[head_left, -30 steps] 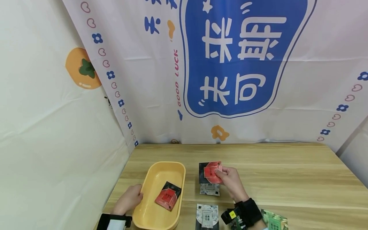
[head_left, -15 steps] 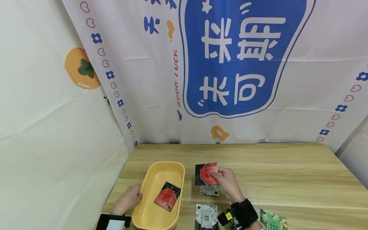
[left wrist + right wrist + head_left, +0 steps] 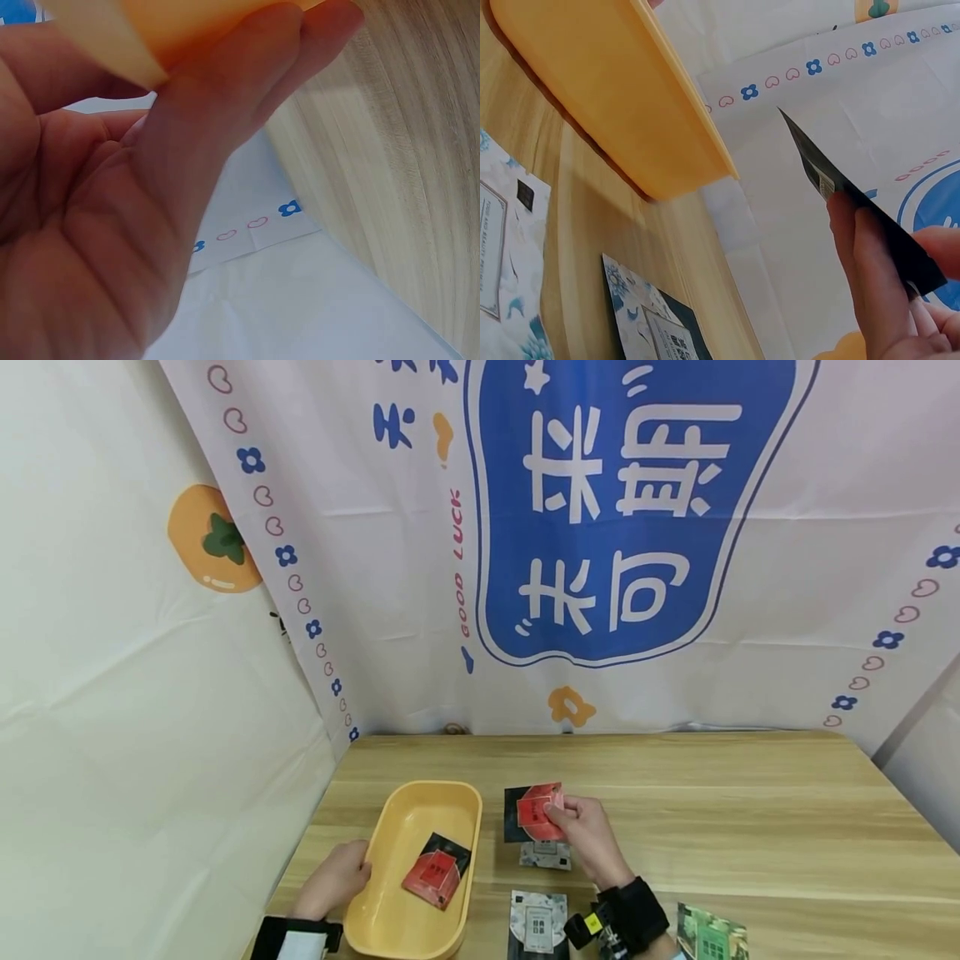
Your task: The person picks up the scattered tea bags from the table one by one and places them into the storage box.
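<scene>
My left hand grips the left rim of a yellow plastic tub; in the left wrist view the thumb and fingers pinch its wall. Inside the tub lies a red and black sachet. Right of the tub, my right hand pinches another red and black sachet at its right end, raised above the table. Its dark back faces the right wrist camera. Beneath it, a white-grey patterned sachet on the table is partly covered in the head view.
A second white-grey sachet lies nearer, left of the right wrist strap. A green sachet sits at the front right. The wooden table meets a printed white cloth behind and a plain cloth at left.
My right hand has moved a little left with its red and black sachet, toward the tub. The left hand and the tub stay in place.
</scene>
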Demonstrator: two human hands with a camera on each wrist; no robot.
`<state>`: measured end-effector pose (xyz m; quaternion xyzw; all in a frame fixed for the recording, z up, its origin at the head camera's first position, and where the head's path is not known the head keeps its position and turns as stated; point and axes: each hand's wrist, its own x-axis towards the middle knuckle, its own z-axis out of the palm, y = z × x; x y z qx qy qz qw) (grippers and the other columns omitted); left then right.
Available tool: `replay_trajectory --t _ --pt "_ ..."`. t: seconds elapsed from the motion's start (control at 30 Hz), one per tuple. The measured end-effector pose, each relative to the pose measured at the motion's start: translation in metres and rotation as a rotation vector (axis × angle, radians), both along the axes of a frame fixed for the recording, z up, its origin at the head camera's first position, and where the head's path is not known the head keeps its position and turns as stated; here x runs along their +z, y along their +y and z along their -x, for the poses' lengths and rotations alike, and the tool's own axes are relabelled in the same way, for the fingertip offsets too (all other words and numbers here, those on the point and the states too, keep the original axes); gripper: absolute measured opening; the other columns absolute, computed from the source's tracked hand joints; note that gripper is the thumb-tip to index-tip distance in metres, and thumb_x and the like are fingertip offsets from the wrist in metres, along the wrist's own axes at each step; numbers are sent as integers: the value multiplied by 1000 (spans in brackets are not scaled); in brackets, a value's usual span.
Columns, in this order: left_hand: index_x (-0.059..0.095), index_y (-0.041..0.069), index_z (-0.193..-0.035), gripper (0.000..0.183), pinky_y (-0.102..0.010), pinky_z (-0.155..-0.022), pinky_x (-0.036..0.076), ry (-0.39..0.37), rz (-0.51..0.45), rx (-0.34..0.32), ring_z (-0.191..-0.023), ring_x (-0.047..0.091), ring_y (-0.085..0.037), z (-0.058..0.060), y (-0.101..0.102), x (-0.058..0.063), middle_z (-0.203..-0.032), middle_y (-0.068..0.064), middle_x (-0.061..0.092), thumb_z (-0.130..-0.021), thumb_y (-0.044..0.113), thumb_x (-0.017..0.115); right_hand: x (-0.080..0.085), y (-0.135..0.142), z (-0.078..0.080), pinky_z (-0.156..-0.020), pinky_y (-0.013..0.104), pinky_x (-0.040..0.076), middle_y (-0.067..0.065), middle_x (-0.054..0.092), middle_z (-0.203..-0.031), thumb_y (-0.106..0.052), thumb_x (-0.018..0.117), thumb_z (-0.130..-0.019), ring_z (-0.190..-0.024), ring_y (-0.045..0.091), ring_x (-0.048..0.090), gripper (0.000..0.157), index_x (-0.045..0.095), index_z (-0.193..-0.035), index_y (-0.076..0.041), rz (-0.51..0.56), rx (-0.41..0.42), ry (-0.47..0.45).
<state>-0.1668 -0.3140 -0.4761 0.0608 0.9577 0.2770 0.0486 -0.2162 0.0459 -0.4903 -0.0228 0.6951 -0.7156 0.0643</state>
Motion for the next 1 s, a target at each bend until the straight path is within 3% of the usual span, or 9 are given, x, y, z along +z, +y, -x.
replay_trajectory --t 0.27,0.5,0.73,0.9,1.0 --pt "58 1 -79 12 -30 -50 42 3 1 26 -54 47 -14 0 -2 2 -61 -1 50 -83 -8 53 1 -8 0 -66 25 56 23 72 -95 -8 56 -93 -81 21 69 25 65 -110 7 -5 1 21" --pt "58 2 -77 13 -30 -51 41 -19 14 54 -54 46 -15 0 -2 2 -60 -1 49 -84 -8 53 2 -15 -2 -73 42 57 21 73 -92 -8 55 -93 -78 20 68 25 65 -109 8 -27 12 27" --pt "58 1 -79 11 -31 -52 42 -6 11 36 -55 47 -15 -1 -1 -1 -62 -2 51 -83 -8 53 8 -23 -5 -64 31 54 20 73 -88 -8 56 -92 -72 16 65 24 64 -106 10 -42 7 15" --pt "59 0 -80 10 -31 -51 41 6 7 35 -55 46 -15 -2 0 -1 -62 -2 51 -83 -9 54 6 -27 -7 -69 36 57 21 73 -91 -10 56 -93 -76 18 68 26 64 -109 9 -50 40 33" --pt "58 1 -80 11 -31 -51 41 6 10 45 -54 46 -15 -1 1 0 -61 -1 50 -83 -8 54 6 -31 -9 -67 33 56 22 73 -91 -10 57 -93 -75 18 68 26 64 -108 9 -42 62 45"
